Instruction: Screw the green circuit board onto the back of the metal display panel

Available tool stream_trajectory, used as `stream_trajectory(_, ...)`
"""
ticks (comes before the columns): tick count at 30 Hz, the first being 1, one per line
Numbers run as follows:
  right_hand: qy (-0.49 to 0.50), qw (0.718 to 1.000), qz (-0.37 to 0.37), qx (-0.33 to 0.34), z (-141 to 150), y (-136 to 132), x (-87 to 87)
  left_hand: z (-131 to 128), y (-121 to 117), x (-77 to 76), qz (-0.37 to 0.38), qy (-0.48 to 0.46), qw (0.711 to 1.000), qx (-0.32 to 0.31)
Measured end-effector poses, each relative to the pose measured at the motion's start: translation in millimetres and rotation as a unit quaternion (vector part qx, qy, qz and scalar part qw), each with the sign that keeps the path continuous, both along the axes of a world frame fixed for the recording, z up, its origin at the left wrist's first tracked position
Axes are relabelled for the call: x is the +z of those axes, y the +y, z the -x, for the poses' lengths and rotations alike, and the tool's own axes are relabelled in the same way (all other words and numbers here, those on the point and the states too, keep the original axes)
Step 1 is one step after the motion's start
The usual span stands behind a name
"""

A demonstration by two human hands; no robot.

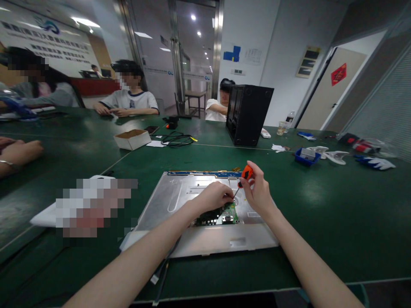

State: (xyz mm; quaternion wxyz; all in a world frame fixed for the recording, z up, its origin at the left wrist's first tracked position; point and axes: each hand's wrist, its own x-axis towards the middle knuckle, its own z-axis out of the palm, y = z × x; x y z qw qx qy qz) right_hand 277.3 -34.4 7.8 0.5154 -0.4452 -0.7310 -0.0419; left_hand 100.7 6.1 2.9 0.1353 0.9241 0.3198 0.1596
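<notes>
A silver metal display panel (189,246) lies flat on the green table in front of me. On it sits a green circuit board (229,214), and a blue circuit strip (205,174) runs along its far edge. My right hand (259,192) grips an orange and black screwdriver (247,173), tilted with its shaft pointing down left to the board's far edge. Close to the screwdriver's tip, my left hand (213,197) has its fingers pinched together; what they hold, if anything, is hidden. My left hand and forearm cover part of the board and panel. Loose cables (163,269) hang from the panel's near side.
A black computer case (250,114) stands across the table. Further left are an open cardboard box (132,140) and a coiled black cable (176,139). A blue tray (307,157) and gloves (375,162) lie right. Several people sit around; a co-worker's hand (24,153) rests left.
</notes>
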Motion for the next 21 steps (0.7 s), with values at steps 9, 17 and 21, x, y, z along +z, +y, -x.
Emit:
stream_trajectory(9,-0.012,1.000,-0.012,0.008,-0.9,0.8,0.9,1.2,-0.3,1.1,0.005,0.000,1.000,-0.012)
stream_trajectory(17,0.015,1.000,0.020,0.010,-3.2,-0.5,5.2,2.5,-1.1,1.7,0.002,-0.001,1.000,-0.017)
stream_trajectory(21,0.011,1.000,0.019,0.006,-4.1,-0.7,5.0,2.4,-0.7,0.6,0.003,-0.007,1.000,-0.014)
